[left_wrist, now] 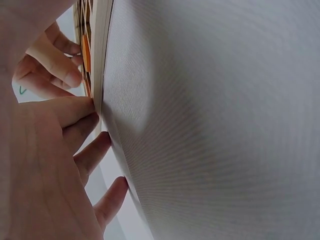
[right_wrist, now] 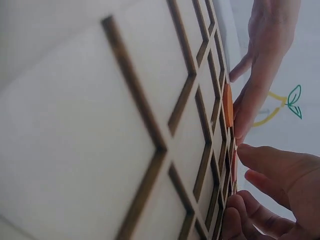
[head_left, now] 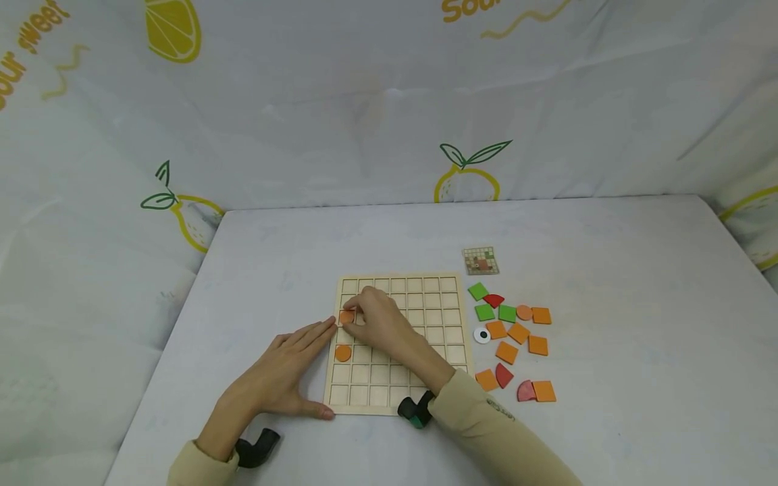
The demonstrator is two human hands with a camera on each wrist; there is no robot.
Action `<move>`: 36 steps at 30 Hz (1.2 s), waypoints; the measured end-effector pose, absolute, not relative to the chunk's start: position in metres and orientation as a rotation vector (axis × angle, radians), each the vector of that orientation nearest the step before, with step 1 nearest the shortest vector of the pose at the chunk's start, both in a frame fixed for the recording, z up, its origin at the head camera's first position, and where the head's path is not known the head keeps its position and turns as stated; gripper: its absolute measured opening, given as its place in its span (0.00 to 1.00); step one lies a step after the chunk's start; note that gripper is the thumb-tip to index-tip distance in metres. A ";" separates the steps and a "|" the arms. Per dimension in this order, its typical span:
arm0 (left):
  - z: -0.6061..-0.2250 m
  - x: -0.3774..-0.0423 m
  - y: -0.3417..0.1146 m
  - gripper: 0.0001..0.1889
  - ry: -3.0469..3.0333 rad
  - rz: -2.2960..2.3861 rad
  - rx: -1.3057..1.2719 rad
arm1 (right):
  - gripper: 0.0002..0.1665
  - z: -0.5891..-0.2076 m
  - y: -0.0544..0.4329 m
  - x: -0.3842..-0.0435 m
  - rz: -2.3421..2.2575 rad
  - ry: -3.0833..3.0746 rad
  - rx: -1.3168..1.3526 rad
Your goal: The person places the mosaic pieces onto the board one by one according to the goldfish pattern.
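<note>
A light wooden grid board (head_left: 395, 410) lies flat on the table. At its left edge my left hand (head_left: 282, 371) rests with fingers straight; in the left wrist view the fingertips (left_wrist: 90, 107) touch the board's rim and the tabletop. My right hand (head_left: 385, 327) reaches over the board and pinches an orange disc (head_left: 346, 316) between thumb and index finger, in a left-column square. In the right wrist view that disc is mostly hidden by the fingers. Two squares nearer in the same column sits another orange disc (head_left: 343, 353), which no finger touches.
Right of the board lie loose pieces: orange squares (head_left: 537, 345), green squares (head_left: 507, 313), red quarter-rounds (head_left: 503, 375), a lighter orange disc (head_left: 524, 312) and a white eye-like disc (head_left: 482, 335). A small pattern card (head_left: 481, 260) lies behind them. Black wrist-worn devices (head_left: 258, 448) sit by both wrists.
</note>
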State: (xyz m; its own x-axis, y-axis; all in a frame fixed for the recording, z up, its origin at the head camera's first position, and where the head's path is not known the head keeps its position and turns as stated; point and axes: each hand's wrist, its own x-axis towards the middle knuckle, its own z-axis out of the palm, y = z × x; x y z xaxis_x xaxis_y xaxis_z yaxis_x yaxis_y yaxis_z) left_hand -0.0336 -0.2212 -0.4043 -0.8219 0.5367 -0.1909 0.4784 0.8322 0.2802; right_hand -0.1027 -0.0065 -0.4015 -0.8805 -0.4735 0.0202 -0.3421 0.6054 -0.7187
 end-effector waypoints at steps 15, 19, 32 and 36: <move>-0.403 -0.033 -0.219 0.68 2.754 0.314 0.776 | 0.16 -0.382 0.055 -0.090 -1.130 2.676 -0.617; -0.403 -0.032 -0.218 0.68 2.751 0.320 0.768 | 0.17 -0.379 0.085 -0.093 -1.106 2.730 -0.633; -0.402 -0.033 -0.218 0.68 2.732 0.322 0.751 | 0.21 -0.362 0.184 -0.089 -1.014 2.891 -0.465; -0.403 -0.033 -0.218 0.68 2.731 0.320 0.750 | 0.22 -0.362 0.203 -0.086 -0.972 2.921 -0.415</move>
